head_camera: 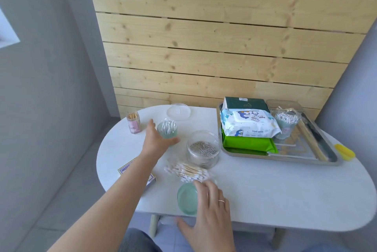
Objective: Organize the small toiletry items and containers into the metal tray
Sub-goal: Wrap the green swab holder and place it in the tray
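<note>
The white table (265,190) carries my metal tray (318,162) at the far right, already holding wipes (248,123). My left hand (157,141) wraps partway round a green cup of cotton swabs (167,127). My right hand (212,204), fingers spread, rests on an empty green cup (186,198).

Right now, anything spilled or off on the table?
Yes. Loose swabs lie in a heap in front of the clear jar, partly in clear wrap, not in a cup. A round lid sits alone at the far edge.
</note>
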Demonstrator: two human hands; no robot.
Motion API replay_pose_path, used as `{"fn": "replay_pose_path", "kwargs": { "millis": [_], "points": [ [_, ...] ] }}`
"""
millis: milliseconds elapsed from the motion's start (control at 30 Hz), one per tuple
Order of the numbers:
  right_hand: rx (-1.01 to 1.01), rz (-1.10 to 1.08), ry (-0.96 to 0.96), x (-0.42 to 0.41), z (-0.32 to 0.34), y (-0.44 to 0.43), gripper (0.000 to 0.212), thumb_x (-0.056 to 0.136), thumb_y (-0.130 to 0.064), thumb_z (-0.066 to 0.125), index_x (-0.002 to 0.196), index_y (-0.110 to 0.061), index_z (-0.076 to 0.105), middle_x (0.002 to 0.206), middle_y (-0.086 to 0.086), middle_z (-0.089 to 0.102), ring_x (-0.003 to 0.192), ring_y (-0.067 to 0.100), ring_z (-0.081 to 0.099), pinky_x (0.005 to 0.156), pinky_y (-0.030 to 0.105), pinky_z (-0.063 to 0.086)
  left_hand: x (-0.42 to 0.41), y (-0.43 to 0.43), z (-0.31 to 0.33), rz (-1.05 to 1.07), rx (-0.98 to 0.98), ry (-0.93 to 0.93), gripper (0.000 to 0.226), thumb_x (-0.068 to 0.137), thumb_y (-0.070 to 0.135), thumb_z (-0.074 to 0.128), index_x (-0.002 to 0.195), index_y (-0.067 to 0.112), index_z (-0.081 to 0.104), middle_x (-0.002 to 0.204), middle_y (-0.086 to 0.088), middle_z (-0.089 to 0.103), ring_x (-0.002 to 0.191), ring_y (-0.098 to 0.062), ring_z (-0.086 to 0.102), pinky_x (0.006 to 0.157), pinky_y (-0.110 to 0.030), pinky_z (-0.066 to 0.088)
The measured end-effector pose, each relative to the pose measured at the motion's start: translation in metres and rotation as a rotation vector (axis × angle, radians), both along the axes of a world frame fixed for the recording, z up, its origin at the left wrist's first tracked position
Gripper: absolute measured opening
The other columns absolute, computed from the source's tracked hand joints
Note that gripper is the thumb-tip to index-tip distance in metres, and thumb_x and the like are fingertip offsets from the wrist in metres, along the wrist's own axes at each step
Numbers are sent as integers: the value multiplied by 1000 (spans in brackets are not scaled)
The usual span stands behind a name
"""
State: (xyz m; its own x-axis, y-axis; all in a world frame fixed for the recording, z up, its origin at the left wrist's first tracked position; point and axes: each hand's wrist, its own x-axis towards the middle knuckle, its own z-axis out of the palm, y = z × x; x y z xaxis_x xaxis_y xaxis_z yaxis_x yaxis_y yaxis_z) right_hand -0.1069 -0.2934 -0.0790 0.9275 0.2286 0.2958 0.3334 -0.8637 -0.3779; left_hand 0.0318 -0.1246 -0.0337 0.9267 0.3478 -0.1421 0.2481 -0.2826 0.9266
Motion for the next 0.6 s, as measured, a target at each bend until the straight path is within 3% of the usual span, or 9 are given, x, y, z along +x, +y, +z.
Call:
{"fn": "replay_pose_path", "kwargs": {
  "millis": [67, 200, 333, 500, 600],
  "points": [
    [21, -35, -4, 2, -1, 2, 84, 46, -64, 55, 118, -21, 49, 111, -1, 52, 96, 19, 47, 74, 31, 32, 7, -1, -2, -4, -21, 18, 111, 69, 16, 84, 152, 13, 11, 154, -3, 30, 138, -22, 35, 103, -29, 34],
    [35, -38, -12, 6, -3, 0, 73, 51, -58, 57, 116, -24, 50, 105, -6, 60, 93, 14, 48, 74, 29, 31, 15, 4, -10, 11, 30, 15, 79, 65, 13, 85, 133, 11, 45, 124, -6, 60, 110, -24, 58, 84, -29, 46],
    [165, 25, -40, 4, 2, -8, 71, 51, -50, 63, 117, -27, 46, 106, -9, 56, 99, 11, 48, 81, 24, 34, 3, 2, -1, 54, 24, -76, 66, 67, 11, 84, 124, 12, 51, 104, -1, 61, 96, -21, 58, 66, -23, 42],
    [594, 107, 108, 16, 50, -34, 66, 58, -33, 72, 114, -42, 37, 114, -18, 45, 108, -9, 46, 86, -3, 31, -37, -12, 32, 23, -15, -245, 61, 67, 11, 84, 115, 27, 50, 98, 7, 61, 85, -10, 59, 67, -15, 45],
    [539, 119, 118, 50, 82, -60, 73, 62, -19, 81, 116, -36, 35, 117, -15, 48, 112, 3, 49, 90, 1, 32, -62, -35, 46, -139, -85, -262, 62, 64, 7, 86, 115, 28, 57, 97, 8, 66, 78, 1, 62, 68, -8, 49]
  ]
}}
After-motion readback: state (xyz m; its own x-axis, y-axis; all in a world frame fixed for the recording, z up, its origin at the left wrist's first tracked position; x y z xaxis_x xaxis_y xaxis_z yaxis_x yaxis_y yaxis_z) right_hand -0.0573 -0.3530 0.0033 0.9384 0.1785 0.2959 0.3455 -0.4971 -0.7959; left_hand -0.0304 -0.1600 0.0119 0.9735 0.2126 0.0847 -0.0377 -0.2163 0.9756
